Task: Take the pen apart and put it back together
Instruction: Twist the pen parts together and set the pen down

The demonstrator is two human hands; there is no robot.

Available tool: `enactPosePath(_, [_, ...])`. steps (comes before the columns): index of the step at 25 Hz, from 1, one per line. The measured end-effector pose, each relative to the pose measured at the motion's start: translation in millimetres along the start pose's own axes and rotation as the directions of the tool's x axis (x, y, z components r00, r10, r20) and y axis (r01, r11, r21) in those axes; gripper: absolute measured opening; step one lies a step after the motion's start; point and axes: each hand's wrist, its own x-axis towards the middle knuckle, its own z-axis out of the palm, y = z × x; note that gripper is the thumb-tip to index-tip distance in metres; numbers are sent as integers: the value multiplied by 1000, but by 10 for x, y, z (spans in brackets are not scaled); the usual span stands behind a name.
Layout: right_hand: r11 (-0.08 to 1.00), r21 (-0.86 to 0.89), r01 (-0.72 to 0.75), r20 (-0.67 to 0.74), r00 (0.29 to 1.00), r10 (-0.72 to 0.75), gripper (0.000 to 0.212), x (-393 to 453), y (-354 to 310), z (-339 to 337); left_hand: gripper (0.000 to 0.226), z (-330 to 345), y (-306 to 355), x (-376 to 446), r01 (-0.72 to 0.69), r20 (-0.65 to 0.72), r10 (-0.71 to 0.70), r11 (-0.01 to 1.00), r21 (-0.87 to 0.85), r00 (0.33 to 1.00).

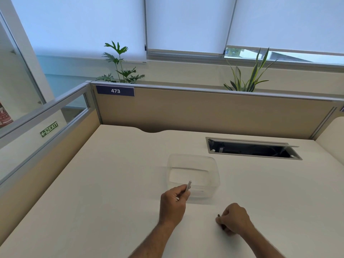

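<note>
Clear plastic tub [193, 175] sits just beyond my left hand [173, 203], its grip pinching the white pen barrel [188, 187]; right hand [235, 218] low on the pale surface [111, 183], clenched around a small dark pen piece [219, 215].

A cream laminate desk [115, 183] is enclosed by beige partition panels [204, 112]. Behind the panels, two green potted plants [121, 67] are set below windows covered by white roller blinds [186, 23], through which daylight is diffused.
</note>
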Motion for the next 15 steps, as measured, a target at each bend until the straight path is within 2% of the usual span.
enactPosePath(3, [1000, 18, 5, 20, 1000, -6, 19, -31, 7, -1, 39, -1, -15, -17, 6, 3, -6, 1000, 4, 1000])
enactPosePath(7, [997, 20, 71, -22, 997, -71, 20, -101, -8, -4, 37, -6, -30, -23, 13, 6, -13, 1000, 19, 1000])
enactPosePath(11, [950, 280, 138, -27, 990, -136, 6, -155, -132, -63, 32, -13, -96, -22, 15, 2, -16, 999, 49, 1000])
enactPosePath(15, [893, 366, 261, -70, 965, -253, 8, -244, -295, -106, 26, -46, -118, -47, -26, 54, 20, 993, 113, 998])
